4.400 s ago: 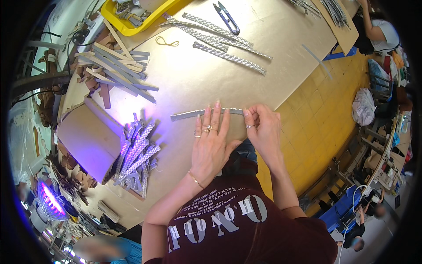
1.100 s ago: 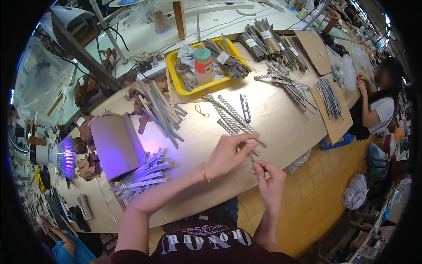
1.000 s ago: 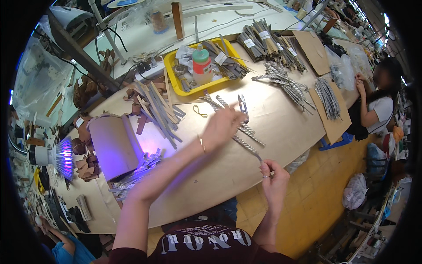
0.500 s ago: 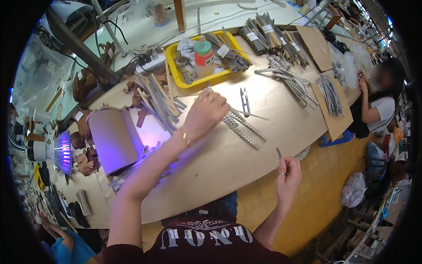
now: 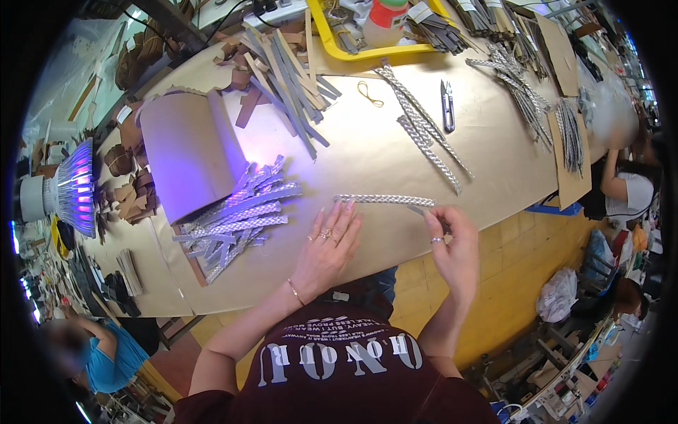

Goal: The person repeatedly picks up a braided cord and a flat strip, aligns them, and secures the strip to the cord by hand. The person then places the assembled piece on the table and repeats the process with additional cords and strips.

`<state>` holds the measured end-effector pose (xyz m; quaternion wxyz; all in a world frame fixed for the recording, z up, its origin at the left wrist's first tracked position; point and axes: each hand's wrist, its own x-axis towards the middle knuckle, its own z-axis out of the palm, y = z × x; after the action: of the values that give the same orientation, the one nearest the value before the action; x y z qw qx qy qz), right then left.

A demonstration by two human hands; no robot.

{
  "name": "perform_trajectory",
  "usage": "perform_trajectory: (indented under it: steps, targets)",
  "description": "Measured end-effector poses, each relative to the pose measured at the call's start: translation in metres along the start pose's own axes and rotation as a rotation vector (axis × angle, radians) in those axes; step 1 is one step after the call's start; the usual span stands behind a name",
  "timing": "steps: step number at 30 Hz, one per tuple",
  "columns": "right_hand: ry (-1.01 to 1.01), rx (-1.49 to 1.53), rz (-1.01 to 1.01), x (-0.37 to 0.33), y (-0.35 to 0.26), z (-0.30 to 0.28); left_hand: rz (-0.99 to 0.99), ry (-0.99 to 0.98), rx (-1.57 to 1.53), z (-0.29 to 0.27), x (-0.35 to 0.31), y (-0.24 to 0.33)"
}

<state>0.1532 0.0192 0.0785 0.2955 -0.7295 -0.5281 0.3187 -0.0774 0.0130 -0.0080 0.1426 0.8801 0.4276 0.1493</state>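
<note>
A single silver braided strip (image 5: 385,200) lies crosswise on the paper-covered table in front of me. My left hand (image 5: 330,240) rests flat near its left end, fingers stretched out and fingertips touching or just under its edge. At the strip's right end, my right hand (image 5: 453,244) pinches a short thin grey strip (image 5: 417,210), whose tip shows just below the braid. Whether those fingers also grip the braid is hard to make out. Farther off lie several more braided strips (image 5: 418,127), with thread snips (image 5: 447,107) to their right and a yellow rubber band (image 5: 369,95) to their left.
A pile of braided strips (image 5: 244,212) lies left, beside a curved brown board (image 5: 183,155) under a purple-lit lamp (image 5: 74,187). Grey and tan strips (image 5: 286,81) lie beyond. A yellow tray (image 5: 381,53) stands at the back. Braided bundles (image 5: 519,92) and a seated person (image 5: 625,191) are right.
My left hand has come back from the far braided strips and now lies flat near me. One braided strip now lies between my hands. My right hand has moved in over the table edge.
</note>
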Motion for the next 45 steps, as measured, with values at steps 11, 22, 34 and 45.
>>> perform_trajectory:
  steps: [11,22,34,45]
  targets:
    - [-0.283,-0.173,-0.089,0.035,-0.015,0.077,-0.146,0.019,-0.16,0.003,-0.014,-0.001]
    - [-0.203,-0.331,-0.179,0.037,-0.018,0.09,-0.197,0.1,-0.12,-0.004,-0.014,-0.004]
    - [-0.219,-0.351,-0.127,0.039,-0.025,0.089,-0.299,0.083,-0.159,-0.005,0.002,-0.009]
    - [-0.184,-0.282,-0.06,0.037,-0.014,0.077,-0.274,0.003,0.103,-0.002,0.007,-0.004]
